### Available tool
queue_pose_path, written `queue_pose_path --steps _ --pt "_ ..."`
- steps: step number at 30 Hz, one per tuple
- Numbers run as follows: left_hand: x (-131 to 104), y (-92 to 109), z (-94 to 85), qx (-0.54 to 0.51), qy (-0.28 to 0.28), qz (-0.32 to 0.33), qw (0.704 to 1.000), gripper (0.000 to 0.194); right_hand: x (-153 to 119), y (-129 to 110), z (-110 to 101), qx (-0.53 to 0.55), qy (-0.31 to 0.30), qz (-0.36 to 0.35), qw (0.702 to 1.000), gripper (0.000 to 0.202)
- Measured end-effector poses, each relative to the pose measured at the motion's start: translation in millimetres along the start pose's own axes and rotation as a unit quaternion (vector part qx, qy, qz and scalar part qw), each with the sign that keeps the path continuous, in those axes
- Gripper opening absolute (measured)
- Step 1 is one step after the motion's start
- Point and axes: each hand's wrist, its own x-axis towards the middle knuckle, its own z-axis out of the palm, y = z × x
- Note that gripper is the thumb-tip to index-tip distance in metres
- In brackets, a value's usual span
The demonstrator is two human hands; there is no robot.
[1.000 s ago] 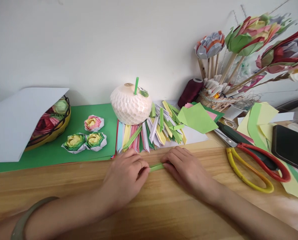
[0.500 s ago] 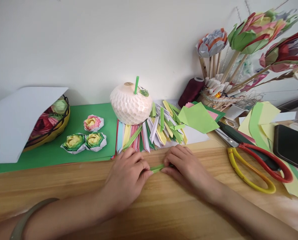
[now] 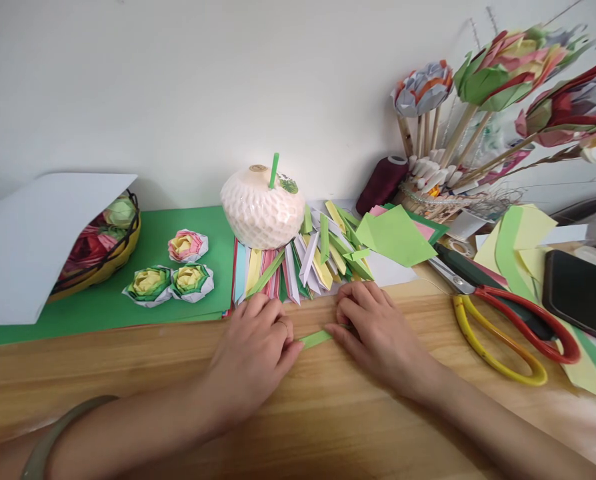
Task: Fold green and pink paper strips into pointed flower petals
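Note:
A narrow light green paper strip [image 3: 316, 339] lies low over the wooden table between my two hands. My left hand [image 3: 258, 353] pinches its left end between thumb and fingers. At its right end, my right hand [image 3: 373, 327] has the thumb and curled fingers closed on the strip. Just beyond both hands is a pile of folded paper strips [image 3: 323, 253] in green, yellow, white and pink. A white textured ornament [image 3: 262, 210] with a green stick rests on the pile's left part.
Three paper flowers [image 3: 191, 280] sit on green sheets [image 3: 218, 227] at left, beside a basket [image 3: 128, 247] partly under white paper. Scissors [image 3: 508, 313], a phone [image 3: 581, 293], a thread spool [image 3: 384, 185] and green paper [image 3: 398, 233] lie right. Flowers on sticks [image 3: 423, 87] stand behind.
My right hand has shifted slightly right along the strip, and its fingers have moved a little. More of the strip's flat face shows between my hands. My left hand has barely moved.

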Motion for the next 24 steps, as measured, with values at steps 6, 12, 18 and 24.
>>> queue_pose_path --steps 6,12,18,24 --pt "1 1 -1.7 0.023 -0.015 -0.005 1.000 0.015 -2 4 1 -0.006 0.005 0.003 1.000 0.012" --pt "-1 -2 1.4 0.023 0.030 0.078 0.996 0.014 -4 8 -1 0.001 0.013 -0.016 1.000 0.010" --pt "-3 -4 3.2 0.073 0.140 0.201 0.967 0.021 -7 12 -3 0.024 0.037 -0.033 0.998 0.018" --pt "1 -4 6.8 0.134 0.211 0.247 0.936 0.022 -9 8 -7 0.058 0.042 -0.088 0.994 0.022"
